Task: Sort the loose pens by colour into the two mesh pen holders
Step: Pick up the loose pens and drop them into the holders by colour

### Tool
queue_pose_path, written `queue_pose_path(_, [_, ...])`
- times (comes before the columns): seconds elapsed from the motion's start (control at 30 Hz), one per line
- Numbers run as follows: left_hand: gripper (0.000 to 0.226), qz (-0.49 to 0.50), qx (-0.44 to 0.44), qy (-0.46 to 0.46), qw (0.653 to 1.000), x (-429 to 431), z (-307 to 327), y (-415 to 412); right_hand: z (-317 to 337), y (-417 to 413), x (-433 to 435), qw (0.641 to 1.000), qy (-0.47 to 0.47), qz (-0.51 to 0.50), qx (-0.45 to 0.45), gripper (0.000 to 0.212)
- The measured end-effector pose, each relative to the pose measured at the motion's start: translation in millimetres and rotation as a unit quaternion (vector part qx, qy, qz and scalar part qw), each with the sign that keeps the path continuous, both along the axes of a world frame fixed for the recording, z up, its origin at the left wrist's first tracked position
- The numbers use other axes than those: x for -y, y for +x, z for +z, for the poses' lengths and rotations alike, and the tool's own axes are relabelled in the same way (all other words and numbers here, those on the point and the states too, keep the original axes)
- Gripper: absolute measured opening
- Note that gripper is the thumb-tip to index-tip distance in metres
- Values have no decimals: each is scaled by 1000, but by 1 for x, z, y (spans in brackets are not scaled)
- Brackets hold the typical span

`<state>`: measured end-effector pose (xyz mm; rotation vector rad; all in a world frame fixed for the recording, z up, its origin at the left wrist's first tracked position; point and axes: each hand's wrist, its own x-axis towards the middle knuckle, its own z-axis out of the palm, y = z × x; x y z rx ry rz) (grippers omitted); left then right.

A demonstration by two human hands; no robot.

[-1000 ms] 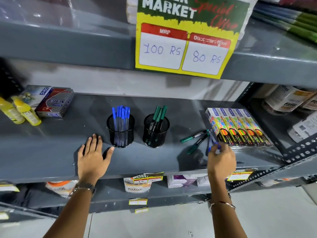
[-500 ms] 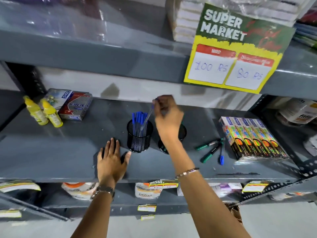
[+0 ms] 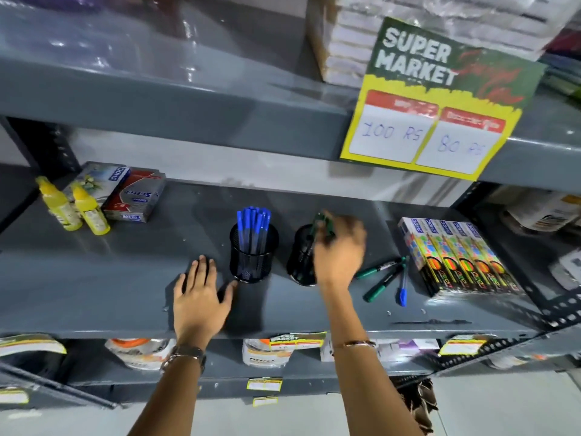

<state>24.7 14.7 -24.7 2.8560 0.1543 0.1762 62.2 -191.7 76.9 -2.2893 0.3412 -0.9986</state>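
Note:
Two black mesh holders stand mid-shelf. The left holder (image 3: pixel 254 262) is full of blue pens (image 3: pixel 253 225). The right holder (image 3: pixel 298 262) has green pens (image 3: pixel 320 222) in it and is partly hidden by my right hand (image 3: pixel 341 250). That hand is blurred in front of it, fingers loose, with nothing seen in it. My left hand (image 3: pixel 201 297) lies flat on the shelf, just left of the blue-pen holder. Right of the holders lie two loose green markers (image 3: pixel 379 268) (image 3: pixel 382 285) and one loose blue pen (image 3: pixel 403 286).
The grey metal shelf (image 3: pixel 94 278) also carries a row of colourful boxes (image 3: pixel 456 256) at the right. Two yellow bottles (image 3: pixel 75 209) and flat packs (image 3: pixel 135 196) sit at the far left. A price sign (image 3: pixel 440 99) hangs from the shelf above.
My right hand picked a blue pen from the loose pile, carried it to the left holder, let it go there, and has swung back right over the green holder. My left hand stayed put.

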Motion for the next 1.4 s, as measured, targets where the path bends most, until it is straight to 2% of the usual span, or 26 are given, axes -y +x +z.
queue_pose_path(0.07, [79,0,2,-5,1000,4,-1,0,-12,-18,53,983,74,-167,-26,25])
queue_pose_path(0.13, [79,4,5,-3,1000,5,-1,0,-30,-39,98,945,120,-276,-124,28])
queue_pose_path(0.2, [80,5,7,0,1000,4,-1,-1,-47,-55,123,923,119,-286,-228,32])
queue_pose_path(0.27, [81,5,9,3,1000,4,-1,-1,-60,-63,135,919,98,-255,-283,34])
queue_pose_path(0.4, [81,9,19,4,1000,6,0,-2,-69,-62,141,918,96,-237,-303,28])
queue_pose_path(0.53, [84,9,14,8,1000,7,3,-2,-57,-63,139,941,140,-234,-201,16])
queue_pose_path(0.7, [84,6,6,0,1000,6,2,-3,-1,-57,126,962,156,-221,43,16])
queue_pose_path(0.83, [90,2,-4,0,1000,4,2,-3,57,-39,108,966,91,-134,199,16])
queue_pose_path(0.93, [89,4,-1,-7,1000,4,2,-2,86,-19,75,969,82,-4,233,13])
queue_pose_path(1.03, [85,9,2,-19,1000,4,2,-2,91,3,32,970,126,124,165,12])
queue_pose_path(1.13, [78,8,0,-29,1000,2,0,-1,71,22,-9,967,58,240,70,12])
queue_pose_path(1.2, [73,1,2,-32,999,1,-1,0,54,29,-30,951,31,305,-50,12])
queue_pose_path(1.27, [71,-2,4,-29,1000,1,-1,-1,38,34,-44,928,10,336,-161,14])
queue_pose_path(1.3, [72,-2,6,-31,1000,1,0,-1,31,36,-49,923,4,338,-185,15])
queue_pose_path(1.4, [76,-1,-1,-28,1000,1,0,0,21,36,-55,933,-64,301,-186,18])
